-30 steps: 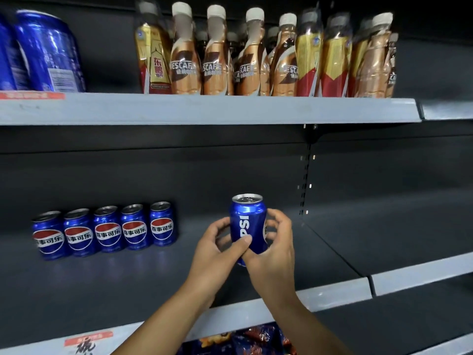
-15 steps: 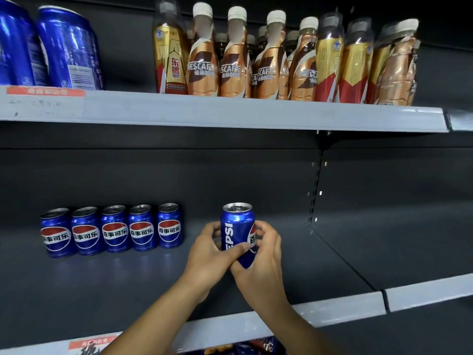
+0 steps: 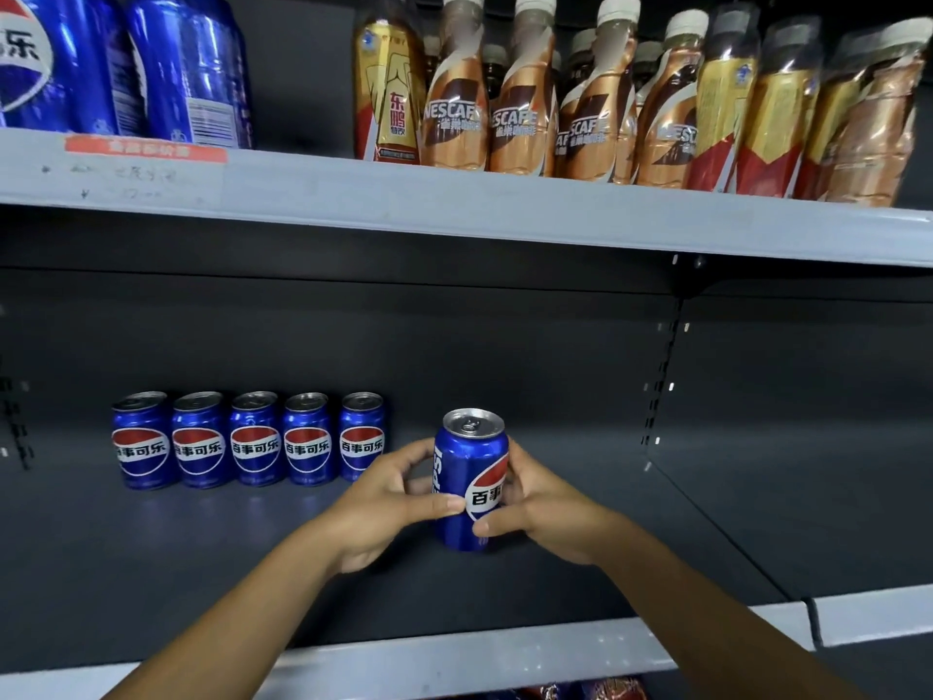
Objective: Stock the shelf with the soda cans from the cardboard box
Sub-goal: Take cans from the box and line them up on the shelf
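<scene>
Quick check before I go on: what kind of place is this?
Most likely a shop's drinks aisle: grey metal shelving with a red price strip, a row of Pepsi cans facing out, and bottled coffee drinks lined up above.

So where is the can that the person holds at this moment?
In the head view, the held can is upright over the middle shelf, between the left hand and right hand, right of the row of five cans.

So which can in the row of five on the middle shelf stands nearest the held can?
The rightmost can of the row, closest to the held can gripped by the left hand and right hand.
</scene>
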{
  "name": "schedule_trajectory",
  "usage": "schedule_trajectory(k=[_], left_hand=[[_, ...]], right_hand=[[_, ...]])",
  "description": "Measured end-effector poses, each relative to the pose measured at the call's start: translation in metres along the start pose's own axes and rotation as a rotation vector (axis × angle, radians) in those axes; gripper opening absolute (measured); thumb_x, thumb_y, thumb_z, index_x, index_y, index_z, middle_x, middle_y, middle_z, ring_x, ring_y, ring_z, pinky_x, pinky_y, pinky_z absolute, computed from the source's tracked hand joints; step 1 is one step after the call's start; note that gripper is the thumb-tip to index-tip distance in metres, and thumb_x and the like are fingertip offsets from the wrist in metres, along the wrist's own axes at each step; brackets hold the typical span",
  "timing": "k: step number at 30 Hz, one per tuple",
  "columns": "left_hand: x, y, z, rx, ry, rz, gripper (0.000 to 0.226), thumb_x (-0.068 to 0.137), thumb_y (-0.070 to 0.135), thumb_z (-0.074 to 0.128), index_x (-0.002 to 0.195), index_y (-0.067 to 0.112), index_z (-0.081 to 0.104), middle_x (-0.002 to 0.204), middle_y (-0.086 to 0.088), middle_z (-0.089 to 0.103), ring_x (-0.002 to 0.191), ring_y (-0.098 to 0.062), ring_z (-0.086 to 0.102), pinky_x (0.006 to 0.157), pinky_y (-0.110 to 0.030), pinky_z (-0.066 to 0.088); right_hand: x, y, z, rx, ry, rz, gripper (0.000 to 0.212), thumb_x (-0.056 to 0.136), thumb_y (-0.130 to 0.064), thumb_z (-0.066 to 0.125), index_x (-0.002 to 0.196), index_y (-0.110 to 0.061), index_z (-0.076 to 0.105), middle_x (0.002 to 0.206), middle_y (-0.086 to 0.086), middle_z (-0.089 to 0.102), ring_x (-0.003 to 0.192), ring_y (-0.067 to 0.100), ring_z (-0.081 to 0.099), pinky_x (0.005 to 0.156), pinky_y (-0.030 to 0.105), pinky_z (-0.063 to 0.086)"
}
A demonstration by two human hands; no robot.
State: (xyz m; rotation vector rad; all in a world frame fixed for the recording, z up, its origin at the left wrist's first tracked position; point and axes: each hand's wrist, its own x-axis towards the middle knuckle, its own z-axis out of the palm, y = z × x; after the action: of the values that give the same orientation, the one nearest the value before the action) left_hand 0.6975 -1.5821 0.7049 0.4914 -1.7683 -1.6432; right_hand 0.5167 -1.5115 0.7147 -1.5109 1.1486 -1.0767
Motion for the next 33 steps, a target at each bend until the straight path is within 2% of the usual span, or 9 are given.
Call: schedule_trajectory(k=[2,4,9,14,18,21,26,33], left_hand=[[0.001,-0.001,-0.009,-0.03,-0.033,0.004,0.072,0.064,0.007,0.08,0.13,0.012,0.053,0.136,-0.011,0.054,0.118,-0.026,0.059,0.093,-0.036,0.051],[0.001,-0.002,-0.017,-0.083,-0.076,-0.012,0.076,0.063,0.006,0.079,0.133,0.011,0.051,0.139,-0.011,0.051,0.122,-0.027,0.056,0.094,-0.035,0.05],[-0.002,-0.009,-0.034,-0.154,-0.166,-0.067,0.067,0.068,0.0,0.073,0.131,0.005,0.051,0.125,-0.019,0.062,0.119,-0.03,0.058,0.096,-0.033,0.049],[0.004,-0.018,-0.046,-0.14,0.007,-0.075,0.056,0.075,-0.004,0.072,0.126,0.01,0.054,0.118,-0.011,0.067,0.11,-0.021,0.064,0.089,-0.027,0.052],[0.009,-0.024,-0.051,-0.112,0.095,-0.079,0.042,0.084,-0.003,0.062,0.123,0.01,0.056,0.121,-0.008,0.066,0.114,-0.017,0.062,0.093,-0.027,0.052],[0.014,-0.029,-0.054,-0.081,0.171,-0.085,0.035,0.087,-0.001,0.061,0.119,0.013,0.06,0.115,-0.004,0.069,0.11,-0.014,0.064,0.091,-0.026,0.053],[0.025,-0.041,-0.053,0.01,0.33,-0.121,0.025,0.087,0.003,0.065,0.109,0.013,0.065,0.107,-0.008,0.07,0.104,-0.017,0.066,0.09,-0.027,0.053],[0.035,-0.054,-0.055,0.096,0.367,-0.173,0.027,0.085,0.001,0.066,0.11,0.012,0.064,0.107,-0.004,0.07,0.102,-0.013,0.065,0.091,-0.026,0.052]], right_hand=[[0.005,0.002,0.0,0.005,-0.046,0.017,0.076,0.069,0.012,0.065,0.133,-0.021,0.042,0.127,0.008,0.06,0.118,0.023,0.058,0.097,0.037,0.049],[0.008,0.006,0.0,0.049,-0.064,0.031,0.075,0.069,0.013,0.063,0.134,-0.018,0.043,0.127,0.008,0.06,0.12,0.024,0.057,0.098,0.037,0.048],[0.021,0.015,0.007,0.042,-0.006,0.053,0.079,0.064,0.013,0.07,0.134,-0.014,0.045,0.125,0.008,0.063,0.116,0.024,0.06,0.095,0.036,0.05],[0.031,0.026,0.016,0.05,0.134,0.032,0.071,0.065,0.013,0.076,0.124,-0.018,0.053,0.114,0.002,0.069,0.107,0.019,0.066,0.085,0.03,0.054],[0.043,0.032,0.024,0.048,0.247,0.021,0.067,0.066,0.011,0.078,0.121,-0.017,0.054,0.113,0.002,0.069,0.101,0.018,0.068,0.079,0.027,0.055],[0.052,0.035,0.027,0.042,0.32,0.016,0.062,0.066,0.012,0.076,0.117,-0.016,0.054,0.11,0.003,0.069,0.094,0.016,0.069,0.074,0.023,0.055],[0.072,0.043,0.027,0.009,0.403,0.053,0.063,0.065,0.012,0.077,0.116,-0.015,0.053,0.106,0.002,0.068,0.092,0.015,0.069,0.075,0.024,0.056],[0.096,0.058,0.026,0.023,0.425,0.082,0.069,0.065,0.018,0.072,0.121,-0.016,0.051,0.107,0.0,0.066,0.098,0.017,0.065,0.078,0.027,0.054]])
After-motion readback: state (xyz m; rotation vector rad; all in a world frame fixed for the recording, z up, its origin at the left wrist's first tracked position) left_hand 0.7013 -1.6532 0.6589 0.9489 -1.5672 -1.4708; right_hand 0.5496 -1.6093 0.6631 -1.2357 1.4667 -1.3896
